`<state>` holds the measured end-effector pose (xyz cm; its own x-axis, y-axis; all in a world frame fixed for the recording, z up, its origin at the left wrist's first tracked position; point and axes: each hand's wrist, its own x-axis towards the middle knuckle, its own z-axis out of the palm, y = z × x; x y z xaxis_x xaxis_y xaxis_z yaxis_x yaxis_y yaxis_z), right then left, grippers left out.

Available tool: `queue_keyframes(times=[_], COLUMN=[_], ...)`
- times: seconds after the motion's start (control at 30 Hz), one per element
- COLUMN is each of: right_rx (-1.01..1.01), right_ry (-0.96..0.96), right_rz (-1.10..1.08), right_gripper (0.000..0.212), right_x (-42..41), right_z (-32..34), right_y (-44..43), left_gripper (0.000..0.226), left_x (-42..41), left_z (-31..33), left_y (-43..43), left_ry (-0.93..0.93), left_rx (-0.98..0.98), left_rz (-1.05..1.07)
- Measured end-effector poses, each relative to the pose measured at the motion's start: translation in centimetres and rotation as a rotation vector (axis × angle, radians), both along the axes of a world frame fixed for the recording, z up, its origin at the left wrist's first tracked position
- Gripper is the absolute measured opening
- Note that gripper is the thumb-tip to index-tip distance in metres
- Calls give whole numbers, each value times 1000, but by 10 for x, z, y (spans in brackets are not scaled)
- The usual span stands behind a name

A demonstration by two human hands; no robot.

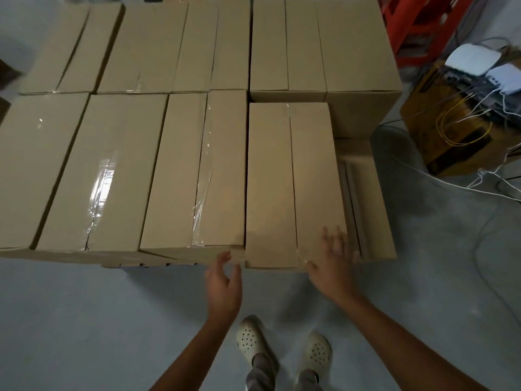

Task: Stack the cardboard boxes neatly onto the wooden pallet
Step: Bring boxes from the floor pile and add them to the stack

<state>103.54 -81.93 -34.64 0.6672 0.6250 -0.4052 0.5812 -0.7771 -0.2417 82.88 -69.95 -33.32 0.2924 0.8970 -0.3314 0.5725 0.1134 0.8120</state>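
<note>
My right hand [332,258] lies fingers spread on the near corner of the box [293,179] at the stack's right end; my left hand [224,280] hangs open just off the other corner. I'd push evenly so it sits flush with its neighbour [197,176].

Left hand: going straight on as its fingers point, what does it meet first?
Likely the near face of the loose-taped box, close to its seam with the next box on the right. The open left hand is almost there, though depth is unclear.
</note>
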Motion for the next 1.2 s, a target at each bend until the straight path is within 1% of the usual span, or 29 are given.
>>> queue_keyframes(times=[0.07, 0.1, 0.17, 0.2, 0.23, 0.27, 0.33, 0.4, 0.5, 0.57, 0.7, 0.97, 1.2], right_rx=[68, 56, -15, -56, -77, -98, -83, -66, -77, -72, -67, -97, -106], right_ry=[-126, -117, -56, -54, -76, -101, -139, -167, -189, -182, -205, -220, -218], right_rz=[247, 323, 386, 375, 352, 322, 247, 216, 211, 197, 216, 219, 226], right_gripper=[100, 104, 112, 115, 119, 122, 125, 124, 124, 125, 118, 115, 113], right_x=[-25, -33, -43, -47, -49, -52, -54, -53, -52, -46, -26, -27, -27], right_z=[0, 0, -5, -10, -18, -22, -32, -37, -38, -38, -36, -37, -35], right_y=[7, 12, 25, 30, 35, 37, 42, 49, 57, 60, 78, 86, 86], left_gripper=[58, 70, 105, 122, 134, 142, 147, 145, 133, 123, 97, 95, 95], left_x=[-12, -13, -6, -1, 6, 12, 22, 25, 21, 21, 24, 23, 24], left_z=[-13, -22, -33, -36, -40, -41, -47, -52, -56, -56, -58, -65, -68], left_y=[17, 31, 63, 78, 94, 104, 118, 125, 124, 119, 113, 119, 120], left_ry=[131, 191, 335, 401, 467, 527, 577, 587, 573, 546, 511, 555, 586], left_rx=[392, 541, 741, 795, 821, 825, 833, 838, 829, 822, 841, 879, 856], left_rz=[-324, -483, -794, -915, -1012, -1083, -1166, -1183, -1175, -1165, -1115, -1092, -1104])
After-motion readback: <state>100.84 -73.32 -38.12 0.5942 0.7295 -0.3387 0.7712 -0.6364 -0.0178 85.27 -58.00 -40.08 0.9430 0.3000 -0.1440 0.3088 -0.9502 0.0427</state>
